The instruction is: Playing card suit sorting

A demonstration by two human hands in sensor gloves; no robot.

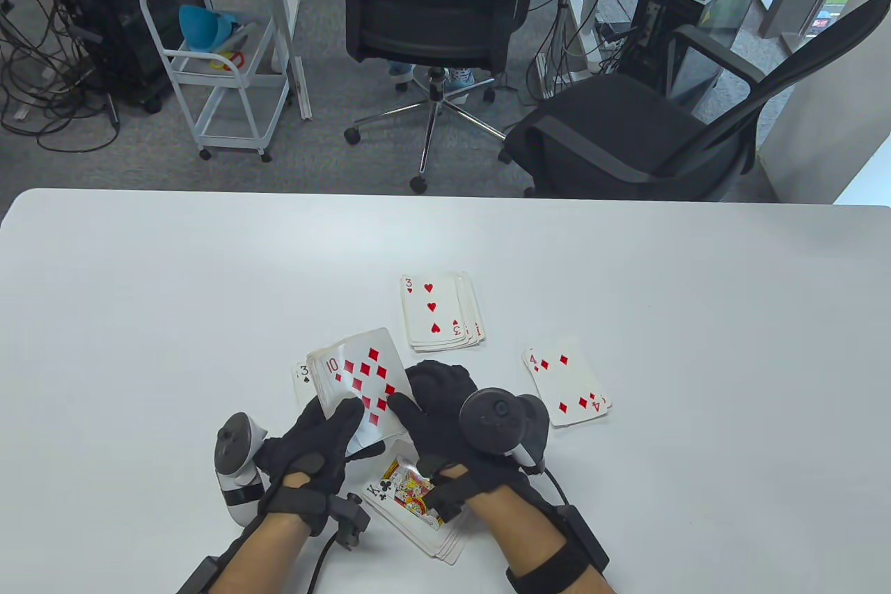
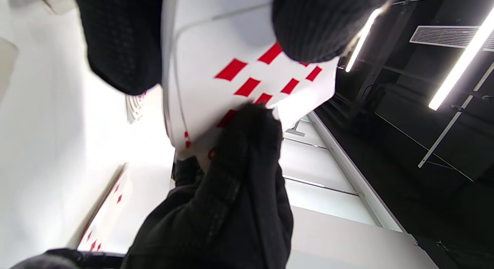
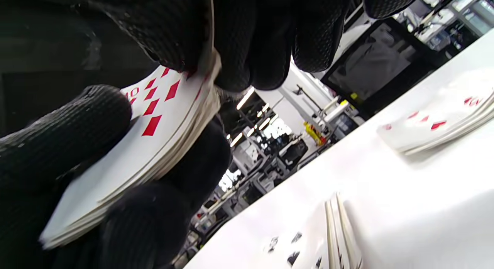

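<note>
both hands, left (image 1: 317,444) and right (image 1: 435,413), grip deck (image 1: 358,378), ten of diamonds on top.

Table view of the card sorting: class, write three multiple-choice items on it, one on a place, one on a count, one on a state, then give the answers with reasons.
1. Where does the diamond pile lie from the heart pile?
A right and nearer the person
B left
C on top

2. How many hearts does the top heart card show down its middle?
A two
B three
C five

3. The ten of diamonds is
A flat on the table
B held by both hands
C face down

A: the four sits right, nearer.
B: three hearts.
B: left hand and right hand grip it.
</note>
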